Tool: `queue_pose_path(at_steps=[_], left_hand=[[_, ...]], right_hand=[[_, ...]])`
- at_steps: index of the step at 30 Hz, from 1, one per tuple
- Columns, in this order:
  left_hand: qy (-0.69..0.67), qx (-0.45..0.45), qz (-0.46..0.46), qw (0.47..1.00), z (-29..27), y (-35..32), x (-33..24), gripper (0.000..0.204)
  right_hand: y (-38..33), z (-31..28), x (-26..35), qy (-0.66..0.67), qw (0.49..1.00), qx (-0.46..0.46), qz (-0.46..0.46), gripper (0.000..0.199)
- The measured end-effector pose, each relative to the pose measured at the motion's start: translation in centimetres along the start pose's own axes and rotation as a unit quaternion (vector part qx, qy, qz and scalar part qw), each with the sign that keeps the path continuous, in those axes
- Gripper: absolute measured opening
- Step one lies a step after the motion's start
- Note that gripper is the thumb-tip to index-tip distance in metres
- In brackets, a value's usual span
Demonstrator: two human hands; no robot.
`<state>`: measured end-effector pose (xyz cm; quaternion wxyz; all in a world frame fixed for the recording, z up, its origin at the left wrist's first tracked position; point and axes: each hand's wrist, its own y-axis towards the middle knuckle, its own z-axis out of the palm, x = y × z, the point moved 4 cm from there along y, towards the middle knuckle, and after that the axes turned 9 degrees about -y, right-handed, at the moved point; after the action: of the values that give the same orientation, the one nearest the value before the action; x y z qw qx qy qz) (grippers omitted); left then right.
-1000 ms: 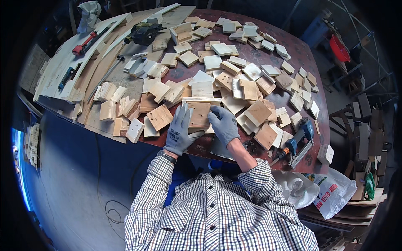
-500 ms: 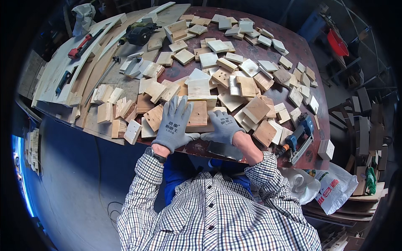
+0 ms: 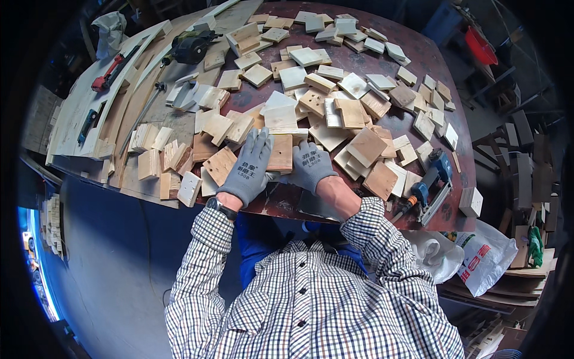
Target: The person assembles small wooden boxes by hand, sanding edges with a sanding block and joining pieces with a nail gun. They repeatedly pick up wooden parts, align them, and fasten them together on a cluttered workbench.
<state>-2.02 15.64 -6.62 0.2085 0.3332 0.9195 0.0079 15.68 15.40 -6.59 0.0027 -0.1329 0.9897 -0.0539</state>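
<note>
In grey work gloves, my two hands flank a flat square wooden block (image 3: 280, 153) near the table's front edge. My left hand (image 3: 250, 167) lies along the block's left side, fingers straight and together, thumb by its near edge. My right hand (image 3: 313, 163) presses against the right side, its fingers bent. Between them the block is gripped, with a dark hole on its top face. Just beyond it stands a pale block with a layered edge (image 3: 289, 133). Loose wooden blocks (image 3: 367, 147) crowd both sides, and a dark flat piece (image 3: 318, 206) lies under my right wrist.
A blue nail gun (image 3: 431, 182) rests at the table's right front. To the left are long boards (image 3: 75, 113), a red-and-black tool (image 3: 109, 76), a small blue tool (image 3: 88, 124) and a green-black power tool (image 3: 190, 48). White plastic bags (image 3: 487, 257) hang beside the right edge.
My hands have closed in on the block from both sides. The left fingers have drawn together, and the right hand has moved slightly left and up. The whole view has shifted a little.
</note>
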Motion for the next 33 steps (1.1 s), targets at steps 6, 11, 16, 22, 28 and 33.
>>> queue_pose_path(at_steps=[6, 11, 16, 22, 28, 33], left_hand=[[-0.066, -0.006, -0.024, 0.997, -0.9, 0.3, -0.6, 0.108], [-0.036, -0.022, 0.016, 0.999, 0.3, -0.1, 0.7, 0.1], [-0.045, -0.002, 0.009, 0.999, 0.1, 0.2, 0.3, 0.1], [-0.021, 0.021, -0.002, 1.0, -0.5, 0.1, -0.7, 0.105], [-0.038, 0.02, -0.01, 0.999, -0.8, 0.0, -0.7, 0.106], [-0.045, -0.02, -0.016, 0.999, -0.2, -0.2, -0.8, 0.107]], right_hand=[[0.3, 0.9, -0.5, 0.009, 1.0, -0.029, -0.001, 0.083], [0.1, 0.2, -0.7, 0.042, 0.998, -0.039, -0.004, 0.082], [0.2, 0.6, -0.8, 0.035, 0.999, 0.0, -0.014, 0.092], [0.7, -1.2, 0.0, 0.017, 0.993, 0.116, 0.007, 0.082], [0.6, -0.6, 0.1, 0.01, 0.996, 0.091, 0.008, 0.084], [0.3, -0.6, 0.0, 0.037, 0.994, 0.098, -0.009, 0.089]])
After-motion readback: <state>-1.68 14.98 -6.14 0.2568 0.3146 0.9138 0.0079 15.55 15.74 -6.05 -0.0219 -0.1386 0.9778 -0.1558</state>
